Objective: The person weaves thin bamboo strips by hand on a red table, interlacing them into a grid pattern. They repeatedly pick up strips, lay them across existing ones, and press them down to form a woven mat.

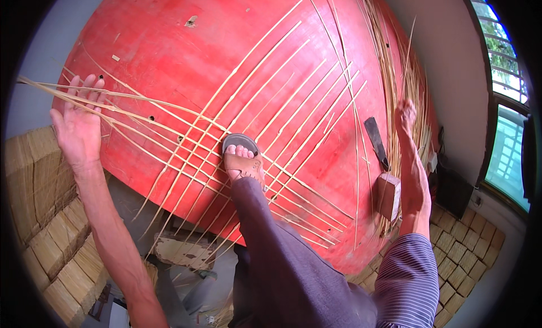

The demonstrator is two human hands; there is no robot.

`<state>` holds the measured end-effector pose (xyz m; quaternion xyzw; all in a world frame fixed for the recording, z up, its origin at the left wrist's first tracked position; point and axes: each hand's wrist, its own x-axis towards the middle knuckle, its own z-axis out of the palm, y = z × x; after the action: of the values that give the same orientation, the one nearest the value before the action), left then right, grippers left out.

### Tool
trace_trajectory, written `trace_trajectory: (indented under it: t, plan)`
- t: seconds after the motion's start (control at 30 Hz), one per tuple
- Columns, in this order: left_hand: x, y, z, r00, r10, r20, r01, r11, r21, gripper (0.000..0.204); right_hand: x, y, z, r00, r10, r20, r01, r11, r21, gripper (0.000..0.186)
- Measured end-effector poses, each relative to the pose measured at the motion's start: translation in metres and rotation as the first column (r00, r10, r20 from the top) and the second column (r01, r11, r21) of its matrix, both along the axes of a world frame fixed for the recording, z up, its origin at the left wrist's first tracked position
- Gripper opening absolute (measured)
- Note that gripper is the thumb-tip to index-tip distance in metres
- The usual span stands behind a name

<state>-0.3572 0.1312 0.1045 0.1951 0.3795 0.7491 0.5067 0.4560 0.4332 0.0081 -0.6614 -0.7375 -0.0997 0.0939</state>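
Observation:
My left hand is at the far left, palm up with the fingers stretched out. Several long bamboo strips run across its fingers. At the right, my right hand is closed on a thin bamboo strip that rises beside a long bundle of strips. Between my hands, crossed strips form an open lattice on a red board. My sandalled foot stands on the crossing.
Near my right forearm, a dark flat blade lies by a reddish-brown block. Stacked pale blocks stand at lower left, with more stacks at lower right. A worn low stool is below the board. A window is at right.

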Motion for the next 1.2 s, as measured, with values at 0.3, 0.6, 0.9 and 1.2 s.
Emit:
trace_trajectory:
  t: [0.3,0.6,0.9,1.2]
  plan:
    - [0.003,0.004,-0.019,0.986,-0.156,-0.055,0.139,0.963,-0.232,0.064,-0.482,-0.065,0.060,0.290,0.651,-0.702,-0.801,0.566,0.194,0.038]
    - [-0.007,-0.027,-0.056,0.991,-0.039,-0.128,0.007,0.971,-0.239,0.038,-0.600,-0.151,0.058,0.262,0.561,-0.785,-0.934,0.353,-0.058,0.018]
    - [0.020,-0.158,-0.124,0.791,0.612,-0.026,-0.543,0.681,-0.492,0.048,-0.535,-0.039,-0.003,0.486,0.783,-0.389,-0.874,0.430,-0.227,0.022]
    - [0.061,-0.236,-0.180,0.722,0.683,0.109,-0.515,0.637,-0.573,0.045,-0.532,-0.052,-0.043,0.552,0.796,-0.250,-0.834,0.526,-0.167,0.018]
